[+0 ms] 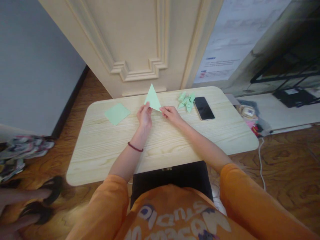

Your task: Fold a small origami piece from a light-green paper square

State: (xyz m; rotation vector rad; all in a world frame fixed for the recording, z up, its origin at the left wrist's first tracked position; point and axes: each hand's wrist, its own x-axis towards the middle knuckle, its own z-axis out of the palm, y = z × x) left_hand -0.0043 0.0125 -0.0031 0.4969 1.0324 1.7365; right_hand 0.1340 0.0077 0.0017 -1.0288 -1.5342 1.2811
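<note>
A light green sheet of paper, folded into a triangle with its tip pointing away from me, is held up over the far half of the table. My left hand pinches its lower left part, thumb on the front face. At the lower right corner, the fingers of my right hand are closed on the paper. Left of my hands a square stack or sheet of green paper lies flat; I cannot tell how many sheets. Several folded green paper pieces sit in a cluster to the right.
Beside the folded pieces lies a dark-screened phone. The pale wooden table stands against a cream panelled door. Right of it are a bag of odds and ends and a white cable. Another person's feet are at the lower left.
</note>
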